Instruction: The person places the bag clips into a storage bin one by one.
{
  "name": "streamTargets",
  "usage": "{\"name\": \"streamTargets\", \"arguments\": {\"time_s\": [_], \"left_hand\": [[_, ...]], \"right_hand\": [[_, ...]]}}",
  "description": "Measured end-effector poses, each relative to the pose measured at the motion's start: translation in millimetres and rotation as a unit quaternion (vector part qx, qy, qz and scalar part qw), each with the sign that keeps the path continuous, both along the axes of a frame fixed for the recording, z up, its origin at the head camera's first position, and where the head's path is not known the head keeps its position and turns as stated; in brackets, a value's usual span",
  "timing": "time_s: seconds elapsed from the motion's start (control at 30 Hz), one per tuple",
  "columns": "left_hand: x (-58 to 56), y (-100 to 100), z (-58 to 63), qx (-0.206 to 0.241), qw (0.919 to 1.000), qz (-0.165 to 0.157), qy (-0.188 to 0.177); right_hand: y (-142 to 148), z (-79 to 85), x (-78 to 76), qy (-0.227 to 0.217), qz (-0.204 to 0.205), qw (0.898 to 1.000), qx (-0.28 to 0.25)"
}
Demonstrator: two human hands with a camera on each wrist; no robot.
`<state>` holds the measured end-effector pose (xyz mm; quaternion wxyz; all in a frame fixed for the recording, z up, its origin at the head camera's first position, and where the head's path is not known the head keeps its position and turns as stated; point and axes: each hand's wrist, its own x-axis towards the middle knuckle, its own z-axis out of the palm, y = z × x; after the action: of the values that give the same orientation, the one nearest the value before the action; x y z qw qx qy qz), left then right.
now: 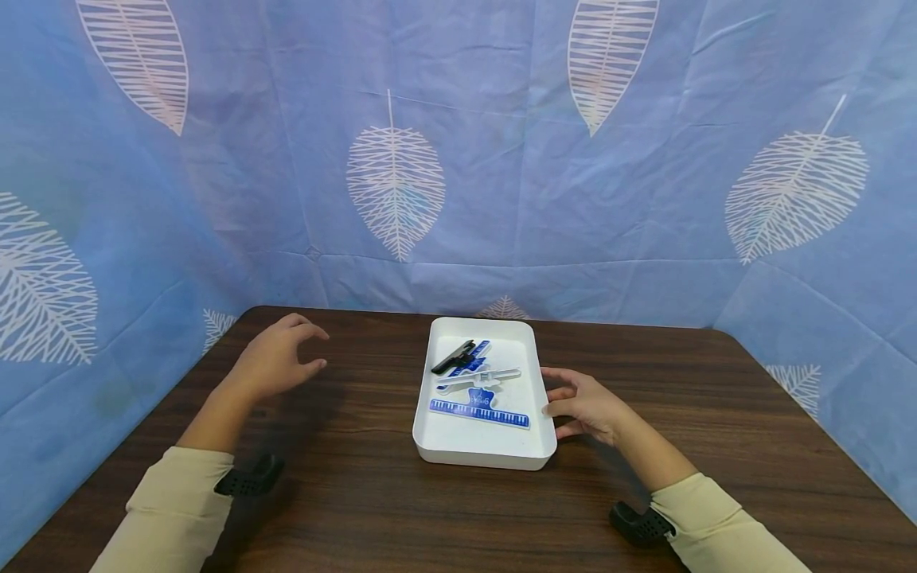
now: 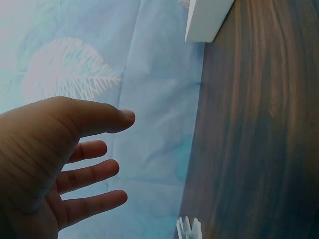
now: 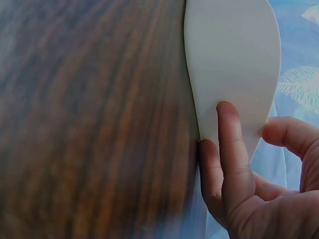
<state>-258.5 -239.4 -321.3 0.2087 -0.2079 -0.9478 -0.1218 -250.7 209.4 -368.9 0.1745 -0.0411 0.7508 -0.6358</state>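
A white rectangular tray (image 1: 473, 448) stands on the dark wooden table. Inside it, a clip with a blue keyboard pattern (image 1: 479, 412) lies nearest the front; behind it a white clip (image 1: 494, 375), another blue-patterned clip (image 1: 482, 350) and a black clip (image 1: 453, 358) overlap. My right hand (image 1: 589, 404) touches the tray's right side. In the right wrist view its fingers (image 3: 230, 129) lie against the outer wall, and the thumb meets the rim. Left of the tray, my left hand (image 1: 275, 360) hovers above the table, holding nothing, thumb and fingers spread apart.
Blue cloth with white leaf prints (image 1: 396, 191) hangs behind and beside the table (image 1: 358, 509). Black wrist bands (image 1: 251, 477) sit on both forearms. At the bottom of the left wrist view is a small white pronged shape (image 2: 189, 229) that I cannot identify.
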Motion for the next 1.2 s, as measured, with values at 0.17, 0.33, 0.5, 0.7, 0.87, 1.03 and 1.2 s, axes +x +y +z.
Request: {"name": "streamTargets", "arguments": {"time_s": [0.17, 0.33, 0.5, 0.7, 0.87, 1.03, 1.2], "left_hand": [[-5.1, -8.4, -4.3, -0.001, 0.9999, 0.016, -0.001], [-9.9, -14.9, -8.2, -0.007, 0.9990, 0.042, -0.015], [-15.9, -20.8, -13.0, -0.012, 0.9965, 0.077, -0.032], [-25.0, -28.4, -16.3, -0.012, 0.9937, 0.098, -0.055], [-29.6, -31.6, -17.9, 0.000, 0.9913, 0.107, -0.076], [-33.5, -34.4, -20.1, 0.008, 0.9882, 0.120, -0.094], [-39.9, -39.7, -24.4, 0.008, 0.9854, 0.130, -0.109]], "right_hand": [[0.5, -0.1, 0.4, -0.001, 0.004, 1.000, -0.002], [0.9, -0.1, 0.7, -0.003, 0.012, 1.000, -0.005], [1.3, 0.1, 0.1, -0.002, 0.013, 1.000, -0.004], [1.7, 0.0, -0.2, -0.002, 0.012, 1.000, -0.002], [1.4, 0.8, 0.3, -0.003, 0.011, 1.000, -0.004], [1.1, 1.1, 0.7, -0.003, 0.011, 1.000, -0.003], [1.9, -0.2, -0.4, -0.005, 0.016, 1.000, -0.008]]}}
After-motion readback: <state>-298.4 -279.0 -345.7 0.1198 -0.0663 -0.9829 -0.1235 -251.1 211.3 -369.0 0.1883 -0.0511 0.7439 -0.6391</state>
